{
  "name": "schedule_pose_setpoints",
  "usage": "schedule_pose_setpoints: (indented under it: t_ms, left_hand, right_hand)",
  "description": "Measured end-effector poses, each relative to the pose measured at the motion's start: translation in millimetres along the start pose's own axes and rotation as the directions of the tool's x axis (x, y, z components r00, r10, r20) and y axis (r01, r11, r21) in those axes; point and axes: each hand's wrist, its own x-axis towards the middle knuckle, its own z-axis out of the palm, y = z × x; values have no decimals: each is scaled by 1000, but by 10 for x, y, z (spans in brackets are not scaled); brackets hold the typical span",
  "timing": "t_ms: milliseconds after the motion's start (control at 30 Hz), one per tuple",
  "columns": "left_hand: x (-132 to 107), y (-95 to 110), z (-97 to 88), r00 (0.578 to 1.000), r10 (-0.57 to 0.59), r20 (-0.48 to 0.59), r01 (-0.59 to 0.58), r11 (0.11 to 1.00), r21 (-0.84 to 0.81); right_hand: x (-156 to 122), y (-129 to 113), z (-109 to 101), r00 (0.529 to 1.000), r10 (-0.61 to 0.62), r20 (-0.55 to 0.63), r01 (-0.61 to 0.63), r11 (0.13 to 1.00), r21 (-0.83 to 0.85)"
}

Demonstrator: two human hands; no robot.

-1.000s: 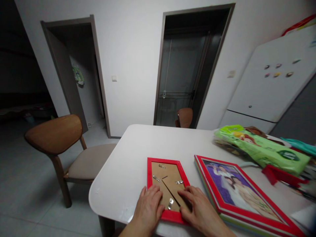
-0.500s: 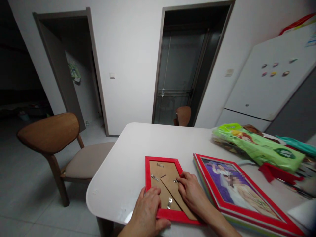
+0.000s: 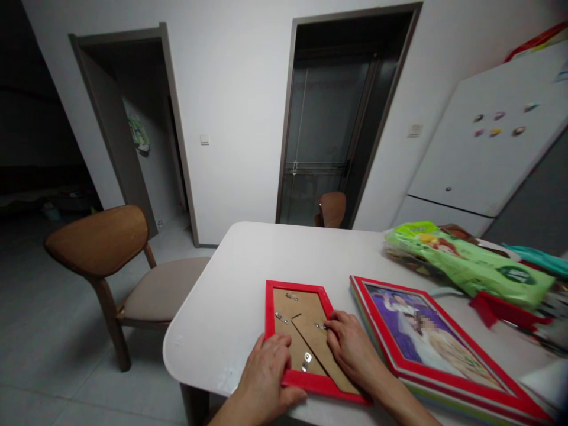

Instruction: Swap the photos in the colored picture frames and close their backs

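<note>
A red picture frame [image 3: 306, 387] lies back side up on the white table, its brown backing board [image 3: 306, 307] showing. A stand flap [image 3: 326, 349] lies flat in the board. Small metal turn clips sit along the edges. My left hand [image 3: 268, 370] grips the lower left corner, fingers over the left side and thumb along the bottom edge. My right hand [image 3: 355, 349] lies over the right side, its bent fingertips closed at the right metal clip [image 3: 320, 325]. The fingers partly cover that clip.
Right of my hands lies a stack of red frames [image 3: 390, 349], a photo in the top one. Beyond it are a green tissue pack [image 3: 479, 266] and a red plastic piece [image 3: 506, 310]. A wooden chair [image 3: 102, 239] stands left of the table [image 3: 213, 331].
The right clip shows more of its length, and my right fingertips have shifted slightly along it. My left hand keeps its hold. The whole view has moved a little.
</note>
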Motion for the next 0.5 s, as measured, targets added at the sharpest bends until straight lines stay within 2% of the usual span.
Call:
schedule_pose_setpoints:
  t_ms: [100, 200, 333, 500]
  left_hand:
    - [-4, -16, 0, 1000, -6, 5, 6, 1000, -2]
    - [-4, -29, -17, 1000, -14, 26, 14, 1000, 6]
    - [2, -28, -46, 998, -26, 54, 25, 999, 23]
    - [4, -27, -36, 1000, -7, 29, 7, 1000, 22]
  right_hand:
    - [-27, -12, -17, 1000, -14, 1, 14, 1000, -5]
    - [-120, -106, -54, 993, -117, -4, 117, 993, 24]
    - [-266, -351, -156, 931, -340, 132, 324, 937, 130]
    - [-288, -517, -294, 896, -382, 227, 357, 923, 147]
